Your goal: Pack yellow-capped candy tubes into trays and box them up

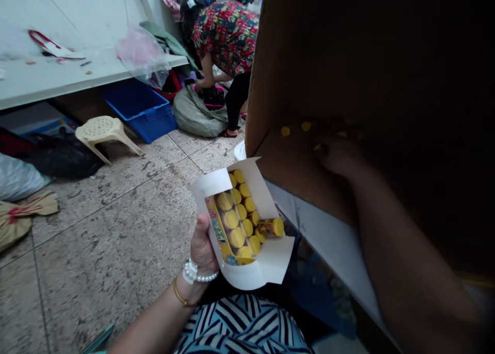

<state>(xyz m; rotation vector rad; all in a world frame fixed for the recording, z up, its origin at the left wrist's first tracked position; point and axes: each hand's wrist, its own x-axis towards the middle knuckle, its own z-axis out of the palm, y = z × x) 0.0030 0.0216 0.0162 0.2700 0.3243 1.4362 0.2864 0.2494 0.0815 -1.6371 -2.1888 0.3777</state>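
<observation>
My left hand (pixel 204 248) is wrapped round the side of a small display box (pixel 217 225), white inside with a yellow printed front. Its flaps stand open. Rows of small yellow-capped tubes (pixel 236 236) fill it, caps up, seen partly through a clear window. One more yellow-capped tube (pixel 275 226) lies on its side across the others near the right flap. My right hand (pixel 338 153) reaches into a large cardboard box (pixel 294 171), close to several loose yellow-capped pieces (pixel 285 131) on its bottom. Deep shadow hides most of those fingers.
A person (pixel 228 39) in a flowered top bends over a grey-green sack (pixel 199 114). Beside it are a blue crate (pixel 143 106) and a cream plastic stool (pixel 103 130). A white bench (pixel 77 81) runs along the wall. Bags lie on the speckled floor (pixel 127 240) at left.
</observation>
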